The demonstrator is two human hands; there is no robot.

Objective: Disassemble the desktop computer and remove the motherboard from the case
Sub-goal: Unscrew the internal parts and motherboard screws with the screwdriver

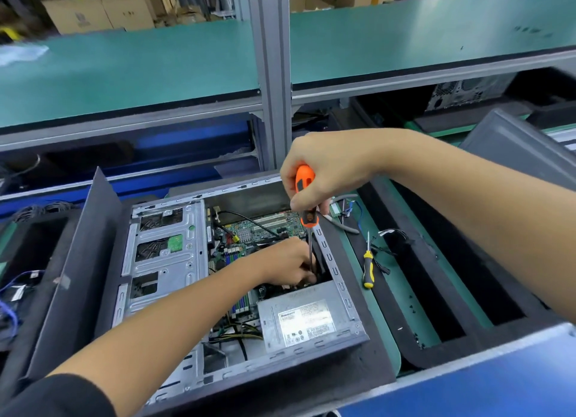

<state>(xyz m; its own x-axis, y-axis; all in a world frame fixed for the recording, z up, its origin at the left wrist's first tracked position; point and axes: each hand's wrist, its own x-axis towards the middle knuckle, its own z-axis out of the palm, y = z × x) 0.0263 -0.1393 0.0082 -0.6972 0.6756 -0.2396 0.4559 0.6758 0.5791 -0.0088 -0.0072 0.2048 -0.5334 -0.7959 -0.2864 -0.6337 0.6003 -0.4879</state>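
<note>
Your right hand (324, 170) grips the screwdriver (307, 211), left hand (290, 265) pinches its shaft near the case's (358, 338) right edge; tip slips, scratches the motherboard (271, 226).

left arm: black sleeve (56, 396) pushed up, forearm bare | right arm: bare, no sleeve visible

- The case (193, 382), grey metal, lies on its side, open upward, on the bench (383, 292).
- The motherboard (268, 229), green, sits flat inside the case, beside its silver drive cage (165, 254).
</note>
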